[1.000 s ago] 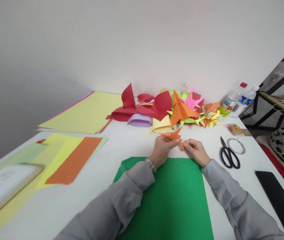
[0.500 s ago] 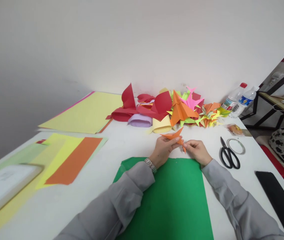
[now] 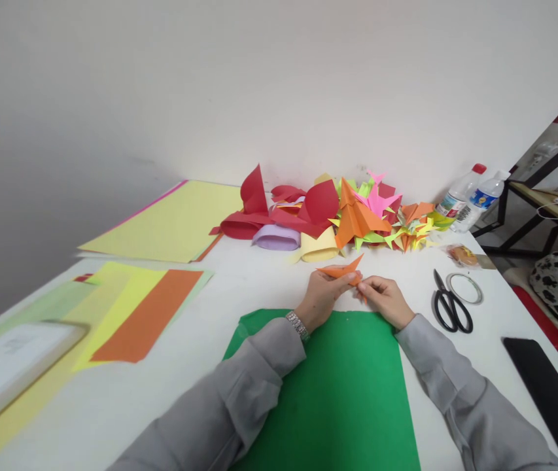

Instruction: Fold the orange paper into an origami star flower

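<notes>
My left hand point(image 3: 325, 293) is closed on an orange folded-paper figure point(image 3: 342, 267), holding it just beyond the far edge of a green paper sheet point(image 3: 347, 392). Pointed tips of the figure stick out above the fingers, and a small end hangs below them. My right hand point(image 3: 384, 297) pinches the figure's lower right end between thumb and fingers. Part of the folded paper is hidden behind both hands. Both forearms in grey sleeves reach over the green sheet's sides.
Folded paper shapes, among them an orange plane point(image 3: 356, 212) and red pieces point(image 3: 320, 203), pile along the wall. Scissors point(image 3: 449, 304) and a tape roll point(image 3: 464, 288) lie at right, near a black flat object point(image 3: 543, 392). Coloured sheets point(image 3: 148, 315) and a white box point(image 3: 18, 366) are left.
My right hand has shifted slightly left and closer to my left hand, covering more of the figure's lower end. The figure's upper tip has tilted slightly to the right.
</notes>
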The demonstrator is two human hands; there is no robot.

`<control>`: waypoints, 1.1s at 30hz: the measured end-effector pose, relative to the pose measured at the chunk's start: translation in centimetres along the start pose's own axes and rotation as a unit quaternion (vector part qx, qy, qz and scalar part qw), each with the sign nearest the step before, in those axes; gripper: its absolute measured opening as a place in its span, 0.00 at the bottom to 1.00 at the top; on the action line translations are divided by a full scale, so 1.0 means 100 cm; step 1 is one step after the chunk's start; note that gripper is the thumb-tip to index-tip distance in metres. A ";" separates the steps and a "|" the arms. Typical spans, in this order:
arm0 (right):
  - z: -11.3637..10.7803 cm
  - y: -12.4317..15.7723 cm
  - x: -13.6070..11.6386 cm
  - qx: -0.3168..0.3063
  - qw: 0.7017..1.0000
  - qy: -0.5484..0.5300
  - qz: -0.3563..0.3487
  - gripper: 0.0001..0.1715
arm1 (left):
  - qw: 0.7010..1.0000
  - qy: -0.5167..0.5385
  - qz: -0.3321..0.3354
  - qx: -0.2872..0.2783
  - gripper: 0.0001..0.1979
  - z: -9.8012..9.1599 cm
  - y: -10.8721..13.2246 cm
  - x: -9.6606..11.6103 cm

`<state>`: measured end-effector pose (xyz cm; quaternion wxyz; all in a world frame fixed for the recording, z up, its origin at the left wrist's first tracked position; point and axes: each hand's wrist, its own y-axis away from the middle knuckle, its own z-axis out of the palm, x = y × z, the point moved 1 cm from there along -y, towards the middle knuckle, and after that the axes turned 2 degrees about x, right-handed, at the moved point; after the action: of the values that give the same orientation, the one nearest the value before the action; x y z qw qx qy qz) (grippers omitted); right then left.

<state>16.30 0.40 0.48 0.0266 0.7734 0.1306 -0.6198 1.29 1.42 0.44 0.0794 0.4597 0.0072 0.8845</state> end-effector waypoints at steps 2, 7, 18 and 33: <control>0.001 0.000 0.000 0.007 1.000 -0.001 0.004 0.22 | 0.999 -0.028 0.007 -0.028 0.10 0.002 0.002 0.001; 0.002 0.001 0.000 0.032 0.999 -0.011 0.014 0.21 | 0.999 -0.038 0.009 -0.024 0.09 0.003 0.002 0.003; 0.001 0.003 0.000 0.077 0.996 -0.006 -0.038 0.16 | 0.985 -0.161 0.057 -0.007 0.10 0.002 0.003 0.001; 0.003 0.005 -0.002 0.063 0.996 -0.055 0.014 0.19 | 0.996 -0.082 0.017 0.019 0.17 0.001 -0.002 -0.001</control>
<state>16.08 -0.18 0.52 -0.0066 0.7402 0.0789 -0.6677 1.47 1.62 0.36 0.0558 0.5322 0.0099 0.8448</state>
